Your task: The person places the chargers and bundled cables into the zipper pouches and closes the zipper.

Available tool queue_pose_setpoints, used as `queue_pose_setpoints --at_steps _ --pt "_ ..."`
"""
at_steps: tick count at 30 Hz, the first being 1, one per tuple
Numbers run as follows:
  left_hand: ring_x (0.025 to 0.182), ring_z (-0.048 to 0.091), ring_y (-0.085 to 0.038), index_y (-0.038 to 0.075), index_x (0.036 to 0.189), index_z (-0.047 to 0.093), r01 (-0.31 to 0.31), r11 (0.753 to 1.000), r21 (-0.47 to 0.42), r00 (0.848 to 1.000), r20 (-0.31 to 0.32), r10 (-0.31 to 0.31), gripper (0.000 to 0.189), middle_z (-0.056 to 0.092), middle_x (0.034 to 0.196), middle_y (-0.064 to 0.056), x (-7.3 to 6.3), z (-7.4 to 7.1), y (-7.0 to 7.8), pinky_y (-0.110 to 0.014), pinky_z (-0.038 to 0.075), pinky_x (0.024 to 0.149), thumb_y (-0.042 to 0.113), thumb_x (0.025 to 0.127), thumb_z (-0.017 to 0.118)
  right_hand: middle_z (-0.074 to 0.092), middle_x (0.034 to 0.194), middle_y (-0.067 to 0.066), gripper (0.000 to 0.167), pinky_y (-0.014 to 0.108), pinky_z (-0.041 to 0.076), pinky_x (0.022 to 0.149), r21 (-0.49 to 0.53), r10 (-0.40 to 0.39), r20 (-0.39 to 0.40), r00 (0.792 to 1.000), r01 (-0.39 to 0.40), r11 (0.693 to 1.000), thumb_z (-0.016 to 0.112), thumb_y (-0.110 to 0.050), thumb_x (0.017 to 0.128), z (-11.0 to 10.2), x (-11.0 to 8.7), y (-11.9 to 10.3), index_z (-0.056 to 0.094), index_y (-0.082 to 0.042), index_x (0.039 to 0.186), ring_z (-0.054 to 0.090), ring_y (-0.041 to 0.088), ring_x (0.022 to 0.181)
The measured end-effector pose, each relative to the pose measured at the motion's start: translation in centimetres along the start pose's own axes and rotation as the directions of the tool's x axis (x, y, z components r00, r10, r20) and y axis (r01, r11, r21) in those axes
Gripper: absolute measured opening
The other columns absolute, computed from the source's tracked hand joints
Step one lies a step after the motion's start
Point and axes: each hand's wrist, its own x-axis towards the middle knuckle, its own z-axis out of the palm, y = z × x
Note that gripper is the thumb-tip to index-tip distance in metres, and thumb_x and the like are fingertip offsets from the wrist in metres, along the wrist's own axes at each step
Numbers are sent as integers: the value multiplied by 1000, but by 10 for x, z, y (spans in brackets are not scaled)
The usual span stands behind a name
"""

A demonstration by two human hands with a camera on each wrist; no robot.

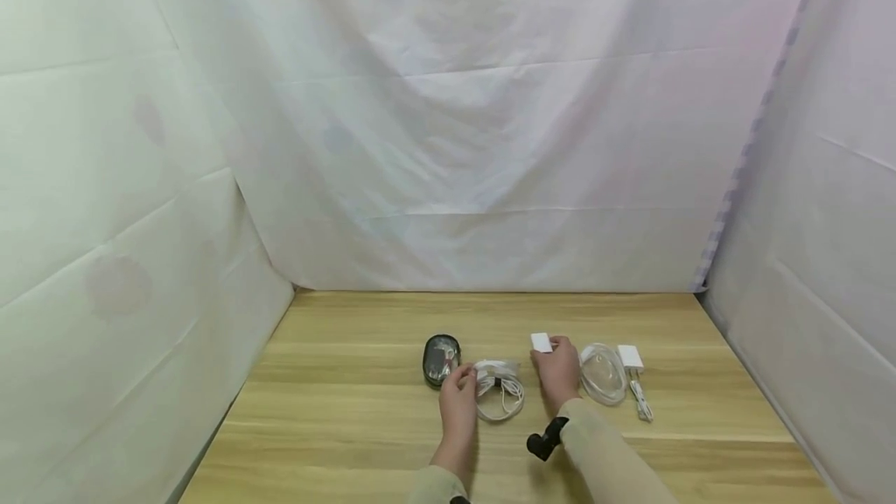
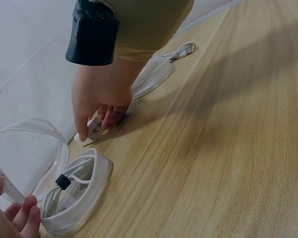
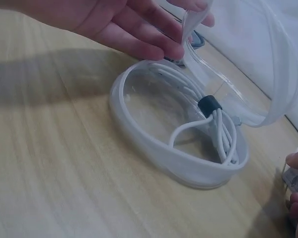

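Observation:
My left hand (image 1: 458,403) pinches the raised lid (image 2: 25,128) of a round clear zip case with white edging (image 3: 139,144). Inside the case lies a coiled white cable (image 3: 183,130), bundled by a black strap (image 3: 208,105). To the right of it, my right hand (image 1: 558,372) grips a white charger plug (image 1: 540,342) by its sides, low over the table. In the left wrist view the charger plug (image 2: 95,130) shows printed text between thumb and fingers. Part of the left hand (image 2: 20,218) is cut off there.
A small black case (image 1: 442,360) stands behind and left of the left hand. Right of the right hand lie another clear case (image 1: 603,374), a white charger (image 1: 629,358) and a bundled white cable (image 1: 641,401). Pale cloth walls (image 1: 490,138) enclose the wooden table (image 1: 336,411).

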Motion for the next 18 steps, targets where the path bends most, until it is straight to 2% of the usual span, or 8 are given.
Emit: queue_pose_setpoints --at_steps 6,10,15,18 --pt "79 64 -24 -2 104 70 -1 1000 7 1000 0 1 15 66 94 -12 1 0 1 -28 53 64 5 93 62 63 111 27 49 50 48 87 28 2 40 999 -3 1000 76 -12 81 -3 -3 -1 55 7 121 61 39 100" --pt "83 63 -23 0 105 70 4 1000 17 1000 -1 -4 16 66 99 -10 1 0 0 -29 54 68 6 94 61 60 118 26 48 47 48 88 92 14 52 999 -19 996 74 -10 82 -5 -7 -2 55 5 123 60 37 105" --pt "92 63 -25 1 106 70 -4 1000 28 1000 -2 4 16 66 105 -12 2 1 -2 -36 55 78 7 94 60 59 122 21 46 35 49 82 205 3 89 996 -21 979 72 -10 85 -12 -14 -3 54 3 125 59 31 105" --pt "97 62 -27 2 105 70 0 999 36 1000 -5 0 16 66 106 -12 4 1 -2 -40 54 82 7 94 60 59 118 19 45 29 48 79 228 -24 115 993 -3 974 71 -12 87 -19 -19 -4 55 2 127 56 27 102"
